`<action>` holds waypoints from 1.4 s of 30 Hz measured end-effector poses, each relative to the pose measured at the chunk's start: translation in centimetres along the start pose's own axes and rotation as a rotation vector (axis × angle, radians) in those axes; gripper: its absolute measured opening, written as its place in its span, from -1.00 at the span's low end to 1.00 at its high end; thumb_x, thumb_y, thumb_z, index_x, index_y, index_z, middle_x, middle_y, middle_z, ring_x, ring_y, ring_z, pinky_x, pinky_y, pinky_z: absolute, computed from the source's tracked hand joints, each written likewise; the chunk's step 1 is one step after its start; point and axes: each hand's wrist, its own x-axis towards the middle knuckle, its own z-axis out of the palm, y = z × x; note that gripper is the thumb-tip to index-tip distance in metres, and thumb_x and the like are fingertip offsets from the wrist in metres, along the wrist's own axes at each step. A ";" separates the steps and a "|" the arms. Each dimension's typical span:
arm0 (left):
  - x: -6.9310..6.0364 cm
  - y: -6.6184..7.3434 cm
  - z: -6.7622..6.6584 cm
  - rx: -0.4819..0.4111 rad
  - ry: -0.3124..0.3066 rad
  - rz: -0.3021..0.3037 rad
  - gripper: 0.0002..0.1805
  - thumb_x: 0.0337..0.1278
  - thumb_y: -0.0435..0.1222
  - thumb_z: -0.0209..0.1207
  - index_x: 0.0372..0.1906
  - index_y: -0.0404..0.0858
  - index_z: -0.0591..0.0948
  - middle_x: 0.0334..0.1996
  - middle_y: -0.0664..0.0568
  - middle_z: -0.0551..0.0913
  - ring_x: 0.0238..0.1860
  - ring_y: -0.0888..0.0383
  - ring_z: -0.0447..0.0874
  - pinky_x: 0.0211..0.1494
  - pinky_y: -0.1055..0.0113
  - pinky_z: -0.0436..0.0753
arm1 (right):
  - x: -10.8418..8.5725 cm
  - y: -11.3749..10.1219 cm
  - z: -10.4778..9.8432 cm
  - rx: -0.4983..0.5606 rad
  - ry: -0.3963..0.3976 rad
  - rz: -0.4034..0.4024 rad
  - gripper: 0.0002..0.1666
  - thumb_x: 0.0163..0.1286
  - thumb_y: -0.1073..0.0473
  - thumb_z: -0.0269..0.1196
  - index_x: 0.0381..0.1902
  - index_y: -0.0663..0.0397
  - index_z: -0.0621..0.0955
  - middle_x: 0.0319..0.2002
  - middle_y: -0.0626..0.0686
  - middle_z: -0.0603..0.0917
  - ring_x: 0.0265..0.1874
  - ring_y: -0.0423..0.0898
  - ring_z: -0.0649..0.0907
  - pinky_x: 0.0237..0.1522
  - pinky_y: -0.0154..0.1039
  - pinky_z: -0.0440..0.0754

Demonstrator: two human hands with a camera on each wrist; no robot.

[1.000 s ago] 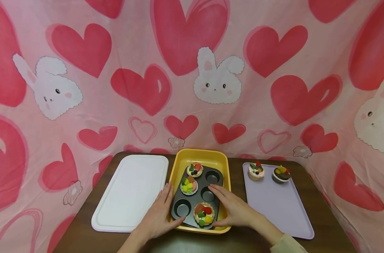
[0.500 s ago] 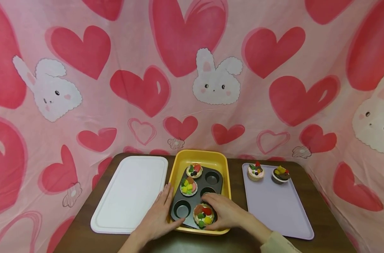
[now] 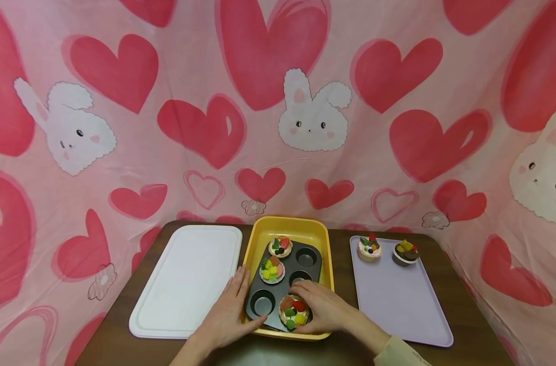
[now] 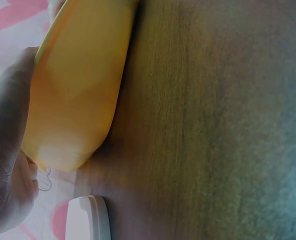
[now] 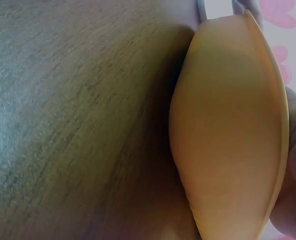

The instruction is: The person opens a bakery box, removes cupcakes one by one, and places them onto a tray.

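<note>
In the head view the left hand [image 3: 226, 311] rests at the near left corner of the yellow tray [image 3: 307, 227], fingers extended along its rim, thumb by the dark muffin pan [image 3: 283, 291]. The right hand [image 3: 325, 308] reaches over the near right side, fingers and thumb curled round a fruit-topped cupcake [image 3: 294, 312] in the pan's near right cup. Two more cupcakes, one with berries [image 3: 280, 247] and one with yellow fruit [image 3: 272, 270], fill the pan's other left cups. Both wrist views show mostly the tray's outer wall [image 4: 78, 90] [image 5: 228, 115]; the cupcakes are hidden there.
Left of the yellow tray lies a white board [image 3: 191, 279]. On the right, a lilac tray [image 3: 397, 300] bears a pink-cream cupcake [image 3: 369, 249] and a chocolate one [image 3: 405, 252] at its far end. A pink heart-print cloth [image 3: 259, 152] hangs behind the table.
The right hand has moved left from beside the pan's right cups, and its fingers have closed round the near right cupcake. The left hand has stayed on the tray.
</note>
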 end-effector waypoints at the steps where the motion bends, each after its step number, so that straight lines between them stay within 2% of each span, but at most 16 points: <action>1: 0.0 0.0 0.0 -0.002 0.001 0.001 0.39 0.17 0.54 0.23 0.82 -0.21 0.01 0.86 -0.08 -0.15 0.83 -0.17 0.02 0.82 -0.18 0.19 | 0.0 0.0 0.0 -0.004 -0.001 0.003 0.00 0.18 -0.44 0.60 0.40 0.00 0.62 0.35 0.01 0.66 0.33 -0.05 0.64 0.43 0.05 0.70; 12: -0.1 -0.1 0.2 -0.001 0.017 0.015 0.39 0.17 0.52 0.25 0.82 -0.22 0.01 0.86 -0.10 -0.14 0.83 -0.17 0.01 0.82 -0.18 0.18 | 0.0 -0.2 0.4 -0.034 -0.001 0.039 -0.08 0.17 -0.46 0.59 0.33 -0.10 0.67 0.27 -0.07 0.64 0.23 -0.13 0.59 0.40 -0.03 0.64; 22: -0.1 0.0 0.2 -0.004 0.018 0.013 0.38 0.18 0.52 0.26 0.82 -0.22 0.01 0.86 -0.10 -0.14 0.83 -0.17 0.01 0.82 -0.17 0.16 | 0.2 -0.3 0.6 0.004 0.001 0.098 -0.22 0.11 -0.31 0.65 0.21 -0.14 0.70 0.23 -0.10 0.63 0.18 -0.14 0.58 0.36 -0.04 0.65; 29: 0.0 -0.1 0.3 0.002 0.025 0.011 0.40 0.16 0.53 0.26 0.82 -0.24 0.02 0.85 -0.13 -0.13 0.83 -0.18 0.01 0.82 -0.18 0.18 | 0.2 -0.3 0.7 -0.024 0.029 0.076 -0.24 0.04 -0.17 0.66 0.17 -0.08 0.68 0.25 -0.08 0.62 0.20 -0.11 0.60 0.39 -0.05 0.62; 42: 0.0 -0.1 0.2 0.011 0.015 0.001 0.40 0.15 0.55 0.24 0.82 -0.22 0.02 0.85 -0.14 -0.12 0.82 -0.19 0.03 0.79 -0.21 0.25 | -0.2 0.0 0.9 0.088 0.089 0.060 -0.25 0.01 -0.03 0.66 0.17 -0.11 0.61 0.22 -0.10 0.68 0.20 -0.14 0.64 0.39 -0.04 0.64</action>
